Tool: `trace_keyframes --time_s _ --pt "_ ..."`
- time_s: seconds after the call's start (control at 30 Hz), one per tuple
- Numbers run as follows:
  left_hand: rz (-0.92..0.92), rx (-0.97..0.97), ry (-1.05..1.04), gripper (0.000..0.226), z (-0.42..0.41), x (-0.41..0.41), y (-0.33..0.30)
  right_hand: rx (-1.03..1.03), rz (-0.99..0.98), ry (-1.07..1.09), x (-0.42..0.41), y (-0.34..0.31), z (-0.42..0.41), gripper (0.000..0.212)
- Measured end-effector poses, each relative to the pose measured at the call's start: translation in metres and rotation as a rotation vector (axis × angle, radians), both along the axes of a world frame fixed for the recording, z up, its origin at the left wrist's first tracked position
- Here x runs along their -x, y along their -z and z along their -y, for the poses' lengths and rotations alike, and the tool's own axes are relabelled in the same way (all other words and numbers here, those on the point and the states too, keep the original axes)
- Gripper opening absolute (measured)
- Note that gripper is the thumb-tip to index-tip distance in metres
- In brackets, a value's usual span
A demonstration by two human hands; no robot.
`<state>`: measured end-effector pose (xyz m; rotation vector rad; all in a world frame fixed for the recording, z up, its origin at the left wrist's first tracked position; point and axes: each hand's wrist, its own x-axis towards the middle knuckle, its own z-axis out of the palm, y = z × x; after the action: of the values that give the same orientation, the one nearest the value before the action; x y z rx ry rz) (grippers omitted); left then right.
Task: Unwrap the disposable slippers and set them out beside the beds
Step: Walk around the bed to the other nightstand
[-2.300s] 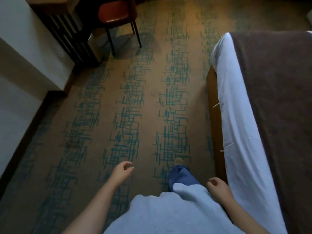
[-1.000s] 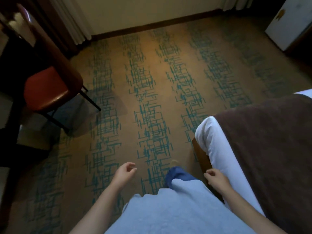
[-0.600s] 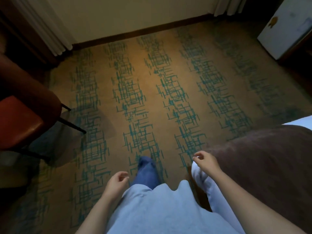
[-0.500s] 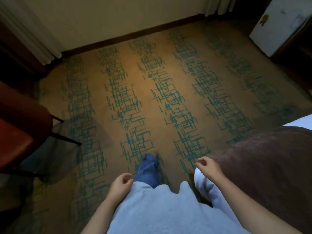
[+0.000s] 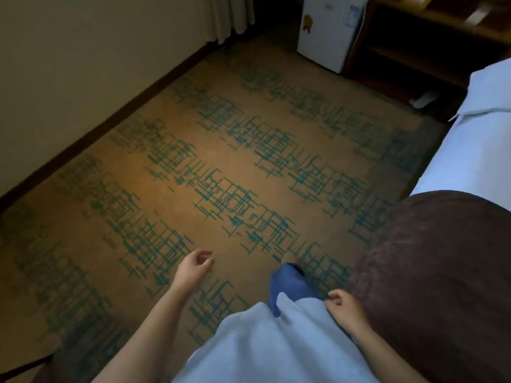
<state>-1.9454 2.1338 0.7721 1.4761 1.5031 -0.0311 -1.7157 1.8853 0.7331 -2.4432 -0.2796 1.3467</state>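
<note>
No slippers or wrappers show in the head view. My left hand [image 5: 195, 268] hangs over the carpet with its fingers loosely curled and apart, holding nothing. My right hand [image 5: 344, 305] is low at my side with its fingers curled in, empty, right beside the brown cover [image 5: 437, 272] on the foot of the bed. The bed's white sheet [image 5: 475, 150] runs along the right edge. My blue trouser leg [image 5: 290, 283] steps forward between the hands.
Brown carpet [image 5: 221, 167] with teal line patterns fills the floor. A cream wall with a dark skirting board [image 5: 110, 117] runs along the left. A small white fridge [image 5: 326, 31] stands at the back, beside dark wooden furniture [image 5: 431, 42]. A curtain hem [image 5: 232, 17] hangs at the top.
The view has swung right around the foot of the bed; the red chair has left the frame and the fridge has come closer. My right hand dropped from the bed corner.
</note>
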Motion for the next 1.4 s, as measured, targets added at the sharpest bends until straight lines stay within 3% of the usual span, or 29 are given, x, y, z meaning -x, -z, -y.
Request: trace_keyframes --time_s 0.17,0.63,0.83,1.07,1.2,1.4 --pt "0.059 -0.014 0.058 0.016 -0.079 -0.086 0.007 0.011 -0.018 0.050 -0.069 0.015 -0.066 0.033" --pt "-0.118 0.045 0.216 0.017 -0.217 -0.297 0.030 -0.097 0.079 0.116 -0.365 -0.044 -0.269 0.035" --pt "-0.099 0.097 0.363 0.023 -0.296 -0.429 0.057 -0.094 0.070 0.199 -0.457 -0.034 -0.294 0.038" --pt "-0.068 0.033 0.533 0.038 -0.402 -0.639 0.028 0.013 -0.008 0.397 -0.517 -0.032 -0.297 0.032" --pt "-0.003 -0.011 0.654 0.018 -0.419 -0.756 0.003 0.024 -0.017 0.518 -0.549 -0.031 -0.298 0.031" --pt "0.060 -0.039 0.744 0.017 -0.415 -0.876 -0.007 0.016 -0.003 0.527 -0.620 -0.024 -0.301 0.010"
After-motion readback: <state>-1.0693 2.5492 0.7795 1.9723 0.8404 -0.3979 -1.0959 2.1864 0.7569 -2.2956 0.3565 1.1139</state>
